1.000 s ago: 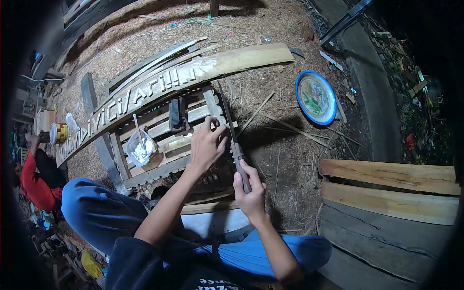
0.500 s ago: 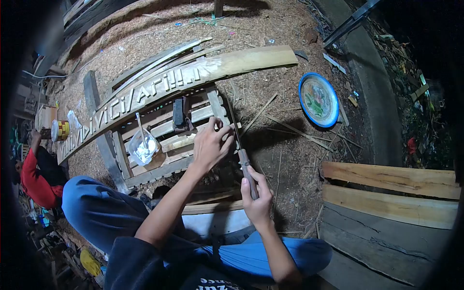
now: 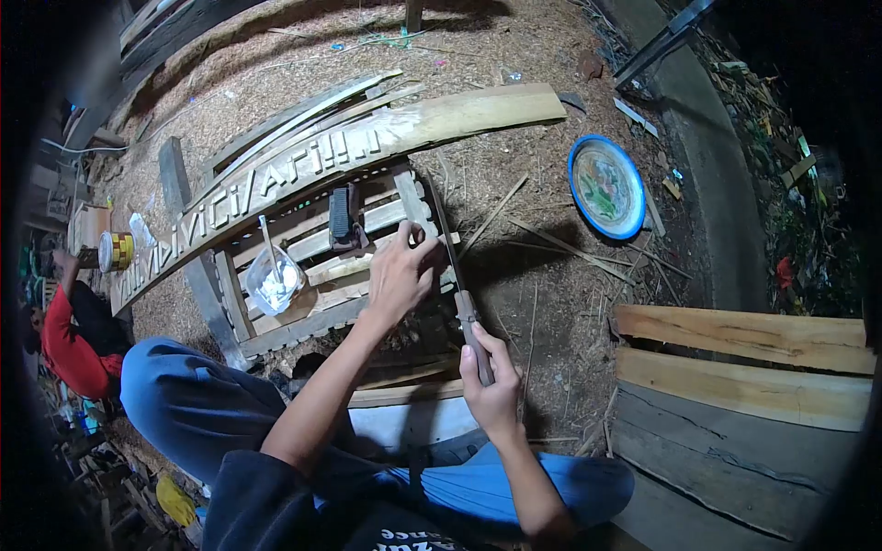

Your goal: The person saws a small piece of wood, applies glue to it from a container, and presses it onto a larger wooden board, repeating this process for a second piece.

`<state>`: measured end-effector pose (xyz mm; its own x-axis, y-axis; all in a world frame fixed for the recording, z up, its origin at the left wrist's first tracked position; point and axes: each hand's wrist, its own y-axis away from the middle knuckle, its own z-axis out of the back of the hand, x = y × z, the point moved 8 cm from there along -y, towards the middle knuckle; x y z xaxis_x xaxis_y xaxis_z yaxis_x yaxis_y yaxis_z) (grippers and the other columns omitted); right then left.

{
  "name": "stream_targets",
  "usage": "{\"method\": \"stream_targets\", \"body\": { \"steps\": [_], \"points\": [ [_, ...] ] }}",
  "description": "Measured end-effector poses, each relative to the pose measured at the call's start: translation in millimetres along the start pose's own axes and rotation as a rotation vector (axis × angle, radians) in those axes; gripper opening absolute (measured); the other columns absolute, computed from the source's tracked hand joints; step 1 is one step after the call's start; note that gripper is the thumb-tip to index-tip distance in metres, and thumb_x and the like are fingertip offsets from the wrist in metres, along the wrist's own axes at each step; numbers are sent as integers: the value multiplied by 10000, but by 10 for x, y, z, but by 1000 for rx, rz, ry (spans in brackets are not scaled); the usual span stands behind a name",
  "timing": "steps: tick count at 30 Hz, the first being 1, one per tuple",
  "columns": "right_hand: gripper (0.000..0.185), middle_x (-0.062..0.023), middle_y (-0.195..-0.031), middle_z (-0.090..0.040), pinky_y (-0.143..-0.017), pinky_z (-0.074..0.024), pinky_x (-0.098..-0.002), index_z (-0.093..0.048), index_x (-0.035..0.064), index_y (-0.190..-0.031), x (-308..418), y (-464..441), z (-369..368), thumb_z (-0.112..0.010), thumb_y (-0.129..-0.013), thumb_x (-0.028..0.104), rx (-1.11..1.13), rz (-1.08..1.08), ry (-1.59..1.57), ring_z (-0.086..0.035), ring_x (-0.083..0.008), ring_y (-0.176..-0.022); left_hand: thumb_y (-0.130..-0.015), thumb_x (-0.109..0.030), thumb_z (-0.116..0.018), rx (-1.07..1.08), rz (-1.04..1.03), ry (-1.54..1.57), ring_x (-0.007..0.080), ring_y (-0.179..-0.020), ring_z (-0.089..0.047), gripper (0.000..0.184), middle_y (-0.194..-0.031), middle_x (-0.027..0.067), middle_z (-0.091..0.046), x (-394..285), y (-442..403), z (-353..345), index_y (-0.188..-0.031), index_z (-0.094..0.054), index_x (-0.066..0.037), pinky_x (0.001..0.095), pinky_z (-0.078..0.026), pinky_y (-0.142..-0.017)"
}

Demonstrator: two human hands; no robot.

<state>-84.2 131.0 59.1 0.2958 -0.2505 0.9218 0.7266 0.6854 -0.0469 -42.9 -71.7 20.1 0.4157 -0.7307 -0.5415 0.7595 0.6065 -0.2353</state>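
Note:
My right hand (image 3: 492,378) is wrapped round the brown handle of a long knife (image 3: 466,310). Its narrow dark blade points up and away, past the right end of a slatted wooden rack. Close to the blade's left side, my left hand (image 3: 397,275) has its fingers curled together in a pinch; whatever they hold is too small or hidden to make out. Beyond both hands lies a long curved board (image 3: 413,129) with raised letters along it. On the rack (image 3: 322,323) rest a dark block-shaped tool (image 3: 341,216) and a clear tub (image 3: 278,292) of white paste with a stick in it.
A blue-rimmed round tray (image 3: 632,226) lies on the shavings-covered ground at right. Wooden planks (image 3: 735,332) are stacked at lower right. At far left sits a person in a red sleeve (image 3: 62,335), near a yellow-checked can (image 3: 117,251).
My left hand shifts very slightly, its fingers curling at nearly the same spot. The knife and my right hand stay almost in place, with the handle slightly lower.

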Motion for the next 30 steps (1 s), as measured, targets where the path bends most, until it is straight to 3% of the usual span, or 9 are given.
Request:
{"method": "stream_targets", "body": {
  "steps": [14,18,23,30],
  "points": [
    [324,-186,-1121,-721,-762,-599,-377,-647,61,-1246,-28,7,-18,-674,-925,104,-75,74,42,-736,-338,-951,-708,-121,-726,36,23,-2,343,-938,-610,443,-1123,150,-551,-26,-7,-3,-1147,-675,-155,437,-490,-821],
    [319,-186,-1123,-721,-770,-598,-384,-647,52,-1242,11,19,-19,-671,-929,107,-17,9,80,-735,-344,-946,-713,-116,-725,26,30,8,342,-927,-612,395,-1115,144,-552,-26,0,10,-1103,-670,-146,432,-485,-798],
    [306,-187,-1150,-715,-798,-593,-374,-649,51,-1233,-33,34,16,-667,-931,97,-60,18,-25,-731,-319,-996,-708,-117,-727,2,17,0,350,-914,-613,390,-1109,144,-555,-26,-7,-22,-1093,-669,-143,433,-489,-806],
    [332,-191,-1097,-725,-791,-587,-349,-640,53,-1263,45,-119,8,-667,-934,87,-23,43,35,-746,-302,-946,-711,-123,-735,10,36,2,344,-896,-621,395,-1097,139,-563,-40,3,-11,-1100,-670,-139,446,-489,-789]
  ]
}}
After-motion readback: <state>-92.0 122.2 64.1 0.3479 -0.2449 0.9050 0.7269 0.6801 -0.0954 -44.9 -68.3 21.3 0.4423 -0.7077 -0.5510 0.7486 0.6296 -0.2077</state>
